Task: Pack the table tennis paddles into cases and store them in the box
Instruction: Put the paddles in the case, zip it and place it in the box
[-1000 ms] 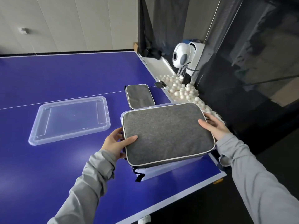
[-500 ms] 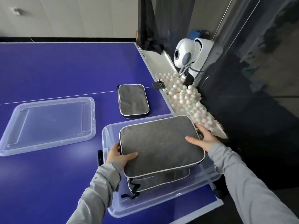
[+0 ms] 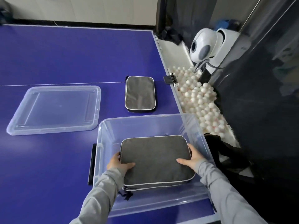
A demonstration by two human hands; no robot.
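Note:
A clear plastic box (image 3: 103, 143) stands at the near right corner of the blue table. Inside it lies a grey paddle case (image 3: 155, 160) with white piping, on top of another case whose edge shows just beneath. My left hand (image 3: 118, 164) grips the top case's left edge, thumb on its top. My right hand (image 3: 192, 157) grips its right edge the same way. A third grey case (image 3: 140, 93) lies flat on the table beyond the box. No bare paddle is in view.
The box's clear lid (image 3: 55, 110) lies on the table to the left. A trough of white balls (image 3: 200, 101) runs along the table's right edge, with a white ball machine (image 3: 205, 46) behind it. A black bag (image 3: 226, 156) sits right of the box.
The grey case has gone down from above the box rim into the box, onto the case lying there. Both hands went down with it, still holding its two sides.

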